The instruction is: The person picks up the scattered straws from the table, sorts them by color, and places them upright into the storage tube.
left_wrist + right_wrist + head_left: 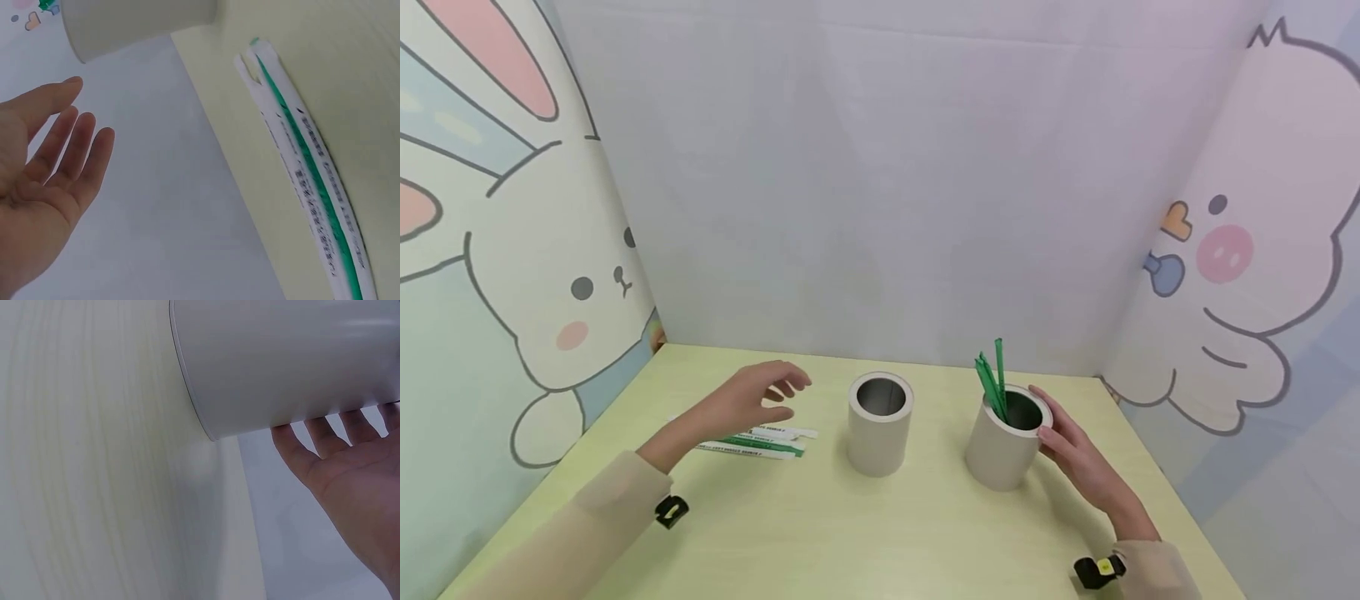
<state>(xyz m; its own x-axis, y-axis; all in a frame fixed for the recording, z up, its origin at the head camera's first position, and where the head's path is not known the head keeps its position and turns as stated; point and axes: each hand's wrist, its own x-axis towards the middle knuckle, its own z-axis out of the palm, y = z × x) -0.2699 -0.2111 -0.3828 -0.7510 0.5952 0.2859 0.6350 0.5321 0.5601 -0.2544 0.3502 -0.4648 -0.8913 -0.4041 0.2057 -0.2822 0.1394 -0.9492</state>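
My right hand (1078, 458) holds the right side of a white cylindrical holder (1000, 454), thumb near the rim and fingers against its far side. Several thin green straws (990, 387) stand in it, leaning left. In the right wrist view, the fingers (297, 453) meet the holder's smooth wall (281, 362), their tips partly hidden behind it. My left hand (748, 400) hovers with fingers loosely bent and nothing in them. Beneath it, slim straws in printed white and green wrappers (760, 444) lie on the table; the left wrist view shows these wrapped straws (312, 169) apart from the hand.
A second white cylindrical holder (878, 437) stands upright mid-table between the hands; its visible interior is dark. The pale yellow table (865, 533) ends at a plain light backdrop (880, 183). Side panels carry a cartoon rabbit (550, 275) and a cartoon chick (1262, 292).
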